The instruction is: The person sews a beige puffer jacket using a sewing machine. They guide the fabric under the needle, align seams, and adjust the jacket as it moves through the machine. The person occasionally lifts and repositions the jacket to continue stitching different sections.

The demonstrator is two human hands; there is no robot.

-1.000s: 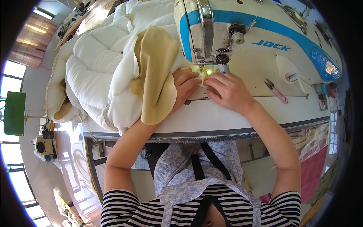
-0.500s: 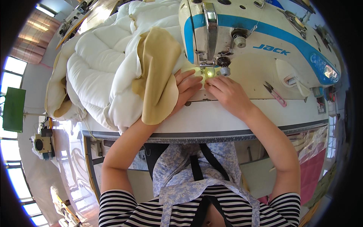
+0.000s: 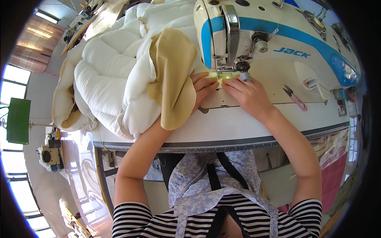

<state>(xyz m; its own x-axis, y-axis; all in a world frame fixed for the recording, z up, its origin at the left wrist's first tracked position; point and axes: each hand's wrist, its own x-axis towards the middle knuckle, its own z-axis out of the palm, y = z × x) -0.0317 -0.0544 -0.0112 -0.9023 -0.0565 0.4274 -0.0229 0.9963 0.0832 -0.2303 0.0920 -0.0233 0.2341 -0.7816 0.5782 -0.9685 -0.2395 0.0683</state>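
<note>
Workshop Desk with Sewing Machine and Padded White Article

Head view. Behind and beside the desk, a pinkish curtain, bright windows and a green panel occupied the left of the room. A ruler strip followed the desk's front edge; a cream and blue sewing machine stood at the far right. Pink-handled snips lay near the front of the machine's bed, apart from both hands.

Progress: the work appeared to be under way at the needle, judging by the hands placed close beside the lit presser foot. No finished seam could be made out there, so the share done and the share left could not be told. The tan flap showed a free lower edge, with no attachment visible along it.

Appearance: the padded white article lay heaped on the desk, left of the machine. It was puffy and deeply creased, with tan cloth at its far left side too. The flap was smooth, rounded at its lower end, and draped over the left wrist.

Grip: the left hand extended its fingers left of the foot; the right hand held its fingers bent just right of it. Whether either grip pinched cloth could not be told.
</note>
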